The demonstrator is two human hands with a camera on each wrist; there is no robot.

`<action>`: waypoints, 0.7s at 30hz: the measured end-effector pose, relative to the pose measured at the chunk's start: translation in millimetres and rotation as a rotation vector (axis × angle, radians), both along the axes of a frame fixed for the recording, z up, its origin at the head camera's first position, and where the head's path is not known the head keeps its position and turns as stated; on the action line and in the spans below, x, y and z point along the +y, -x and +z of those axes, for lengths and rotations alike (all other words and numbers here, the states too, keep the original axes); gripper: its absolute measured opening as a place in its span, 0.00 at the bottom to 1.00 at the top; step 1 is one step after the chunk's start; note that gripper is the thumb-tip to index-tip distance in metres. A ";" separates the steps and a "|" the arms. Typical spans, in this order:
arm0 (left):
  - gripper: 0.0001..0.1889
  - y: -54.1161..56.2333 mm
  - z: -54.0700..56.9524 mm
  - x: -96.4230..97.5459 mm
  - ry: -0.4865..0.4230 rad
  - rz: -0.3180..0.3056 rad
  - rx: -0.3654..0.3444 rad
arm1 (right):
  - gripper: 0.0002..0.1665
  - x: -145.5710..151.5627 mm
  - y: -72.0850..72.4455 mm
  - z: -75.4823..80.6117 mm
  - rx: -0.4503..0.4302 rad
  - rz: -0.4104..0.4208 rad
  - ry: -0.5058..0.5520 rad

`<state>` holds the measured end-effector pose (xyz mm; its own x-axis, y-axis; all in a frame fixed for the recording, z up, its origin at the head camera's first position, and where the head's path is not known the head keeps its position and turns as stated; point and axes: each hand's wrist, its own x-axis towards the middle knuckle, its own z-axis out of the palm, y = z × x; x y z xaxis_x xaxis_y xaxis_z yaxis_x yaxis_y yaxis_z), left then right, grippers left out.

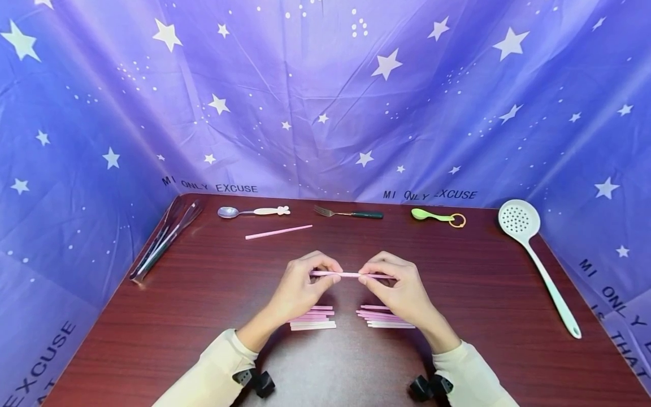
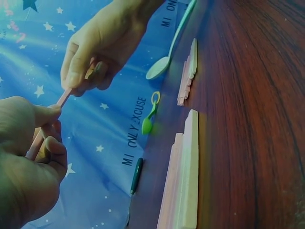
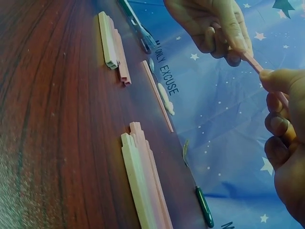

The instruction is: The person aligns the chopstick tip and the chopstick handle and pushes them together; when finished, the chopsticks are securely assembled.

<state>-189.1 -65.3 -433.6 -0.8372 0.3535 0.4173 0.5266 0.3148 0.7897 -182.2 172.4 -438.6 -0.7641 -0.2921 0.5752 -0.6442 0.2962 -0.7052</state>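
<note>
Both hands pinch one thin pink stick [image 1: 350, 275], level above the table in the head view. My left hand [image 1: 305, 285] grips its left part and my right hand [image 1: 396, 285] its right part, thumbs and fingertips a short gap apart. Below the left hand lies a left pile of short pink and white sticks [image 1: 312, 325]. A similar right pile [image 1: 390, 324] lies under the right hand, partly hidden by it. Behind the hands one longer pink stick [image 1: 278, 232] rests alone on the table.
Along the back of the dark red table [image 1: 203, 339] lie a spoon [image 1: 229, 212], a fork [image 1: 366, 215] and a green spoon [image 1: 429, 215] with a yellow ring. Tongs [image 1: 161, 249] lie at the left edge, a pale slotted skimmer [image 1: 551, 282] at the right. A starry purple cloth [image 1: 325, 85] hangs behind.
</note>
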 end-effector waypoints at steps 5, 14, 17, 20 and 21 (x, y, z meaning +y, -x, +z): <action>0.06 -1.0 1.4 -0.4 -0.017 -0.007 -0.017 | 0.11 2.4 -2.4 5.1 -0.015 0.000 -0.014; 0.07 4.0 4.5 -7.8 0.032 -0.009 -0.034 | 0.10 6.8 -2.7 6.6 -0.058 -0.030 -0.031; 0.07 6.2 6.0 -13.1 0.055 -0.005 -0.044 | 0.11 9.2 -1.6 5.2 -0.081 -0.049 -0.035; 0.07 8.4 6.7 -18.7 0.079 0.005 -0.053 | 0.11 10.8 0.1 4.0 -0.094 -0.056 -0.040; 0.07 9.1 6.7 -20.7 0.086 0.005 -0.055 | 0.11 11.0 0.9 3.9 -0.100 -0.057 -0.042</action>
<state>-198.2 -86.0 -426.8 -0.8599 0.3813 0.3395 0.4816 0.3852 0.7872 -183.0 183.4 -434.7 -0.8329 -0.2688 0.4837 -0.5527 0.3606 -0.7513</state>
